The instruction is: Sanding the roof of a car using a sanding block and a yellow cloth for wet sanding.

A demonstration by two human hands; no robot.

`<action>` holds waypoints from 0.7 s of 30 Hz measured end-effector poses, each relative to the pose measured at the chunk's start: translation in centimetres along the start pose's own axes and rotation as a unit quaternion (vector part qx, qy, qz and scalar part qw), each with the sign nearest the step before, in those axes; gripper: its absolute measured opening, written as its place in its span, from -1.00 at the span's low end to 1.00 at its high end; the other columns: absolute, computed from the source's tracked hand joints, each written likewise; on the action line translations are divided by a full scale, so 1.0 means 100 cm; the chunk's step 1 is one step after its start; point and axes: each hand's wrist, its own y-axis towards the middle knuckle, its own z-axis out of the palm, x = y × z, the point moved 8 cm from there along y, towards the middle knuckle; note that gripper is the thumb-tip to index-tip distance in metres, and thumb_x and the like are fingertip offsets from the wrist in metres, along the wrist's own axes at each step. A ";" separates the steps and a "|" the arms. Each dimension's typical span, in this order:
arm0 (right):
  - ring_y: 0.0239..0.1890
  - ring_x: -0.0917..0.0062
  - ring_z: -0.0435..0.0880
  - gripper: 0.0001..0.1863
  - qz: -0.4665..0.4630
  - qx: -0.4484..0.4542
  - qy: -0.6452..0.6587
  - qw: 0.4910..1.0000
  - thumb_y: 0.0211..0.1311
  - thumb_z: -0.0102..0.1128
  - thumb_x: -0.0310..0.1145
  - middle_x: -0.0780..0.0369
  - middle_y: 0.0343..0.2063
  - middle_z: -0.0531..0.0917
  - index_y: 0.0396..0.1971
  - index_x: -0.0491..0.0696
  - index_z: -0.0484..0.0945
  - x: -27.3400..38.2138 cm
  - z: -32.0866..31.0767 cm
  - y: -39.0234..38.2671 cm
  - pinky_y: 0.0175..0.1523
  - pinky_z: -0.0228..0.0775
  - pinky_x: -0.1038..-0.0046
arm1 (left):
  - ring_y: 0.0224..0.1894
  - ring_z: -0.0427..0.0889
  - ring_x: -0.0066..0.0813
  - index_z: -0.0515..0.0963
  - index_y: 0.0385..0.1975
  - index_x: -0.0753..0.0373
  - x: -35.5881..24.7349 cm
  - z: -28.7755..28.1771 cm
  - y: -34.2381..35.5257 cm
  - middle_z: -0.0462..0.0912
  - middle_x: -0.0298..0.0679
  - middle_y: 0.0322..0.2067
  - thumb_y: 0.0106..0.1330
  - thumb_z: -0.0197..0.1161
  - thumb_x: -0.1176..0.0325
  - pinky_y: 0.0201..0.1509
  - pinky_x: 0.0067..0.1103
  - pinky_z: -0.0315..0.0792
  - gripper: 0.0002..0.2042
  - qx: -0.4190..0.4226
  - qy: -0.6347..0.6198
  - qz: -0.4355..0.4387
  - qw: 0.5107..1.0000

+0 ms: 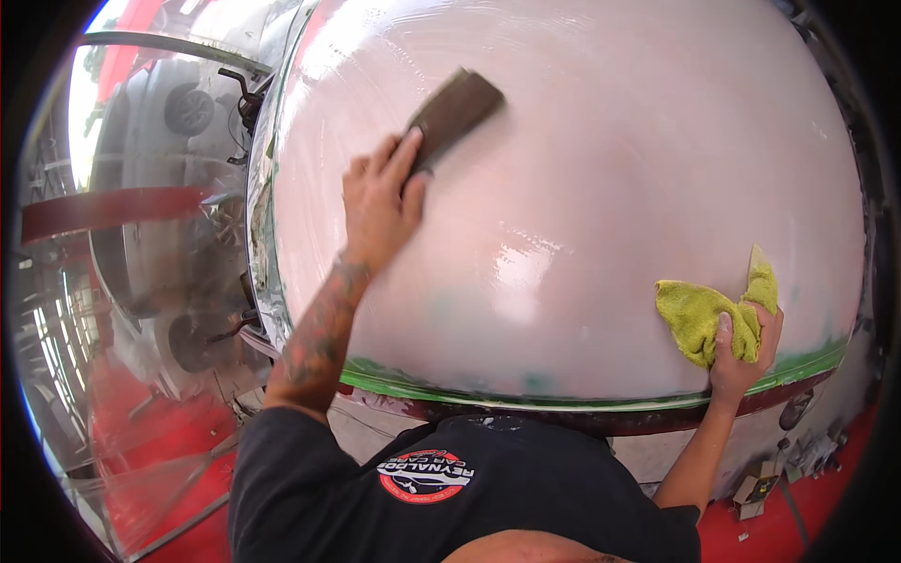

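- Clasping the near end of a dark flat block [464,108], the left hand [380,206] is out over the upper left of a pale pink, curved panel [619,178], thumb on one side, fingers on the other, closed around it.
- Watch that far end! It juts well past the fingertips, so uneven pressure could tip the block and let an edge gouge the surface.
- And look at the shine and smears here: the panel seems wet, so the block could skid or slide out of those fingers.
- Over on the lower right, the right hand [747,364] has a yellow-green cloth [702,317] bunched up, thumb pressed on it; some fingers are hidden, so how tightly they curl I can't tell.
- Any grit caught in those folds could scratch the panel if the cloth drags.
- Down at the near rim, the black shirt [563,488] sits close to the green edge [803,372]; contact is impossible to confirm, but leaning in for reach could smudge that border.
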 end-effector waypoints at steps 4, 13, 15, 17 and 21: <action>-0.16 0.24 0.55 -0.70 -0.003 0.004 0.009 1.000 0.09 0.43 -0.43 0.12 -0.22 0.53 -0.20 -0.17 0.56 0.000 0.001 0.002 0.00 0.39 0.30 | 0.14 0.47 -0.11 0.55 0.23 0.15 -0.098 -0.023 -0.125 0.47 -0.04 0.28 0.22 0.34 0.26 0.25 -0.16 0.30 -0.48 0.145 -0.038 0.110 0.983; -0.17 0.25 0.56 -0.67 -0.008 -0.001 0.011 1.000 0.07 0.45 -0.36 0.12 -0.23 0.54 -0.20 -0.16 0.57 0.002 -0.002 -0.001 -0.02 0.40 0.29 | 0.09 0.56 0.00 0.48 0.31 0.12 0.025 0.018 0.080 0.58 -0.01 0.18 0.43 0.18 0.15 0.24 -0.25 0.40 -0.52 0.020 0.040 0.157 0.987; -0.18 0.26 0.56 -0.66 -0.012 -0.003 0.012 1.000 0.06 0.46 -0.36 0.12 -0.23 0.54 -0.20 -0.16 0.57 0.005 -0.001 0.000 -0.03 0.40 0.30 | 0.07 0.58 -0.02 0.52 0.27 0.02 0.081 0.034 0.157 0.64 -0.15 0.12 0.41 0.15 0.13 0.21 -0.27 0.44 -0.56 -0.012 0.057 0.032 0.998; -0.18 0.26 0.56 -0.66 -0.013 -0.006 0.008 1.000 0.05 0.46 -0.36 0.12 -0.24 0.54 -0.21 -0.15 0.57 0.008 0.001 0.000 -0.03 0.41 0.30 | 0.14 0.55 -0.02 0.51 0.30 -0.01 0.115 0.055 0.211 0.63 -0.15 0.14 0.43 0.18 0.07 0.27 -0.27 0.42 -0.54 0.002 0.120 -0.078 0.990; -0.20 0.27 0.56 -0.65 -0.005 -0.015 0.012 1.000 0.03 0.48 -0.38 0.13 -0.25 0.55 -0.21 -0.16 0.57 0.006 -0.002 -0.003 -0.05 0.41 0.32 | 0.13 0.55 0.06 0.51 0.26 0.12 0.067 0.059 0.207 0.63 -0.03 0.10 0.40 0.19 0.12 0.26 -0.20 0.43 -0.53 0.006 0.094 -0.099 0.991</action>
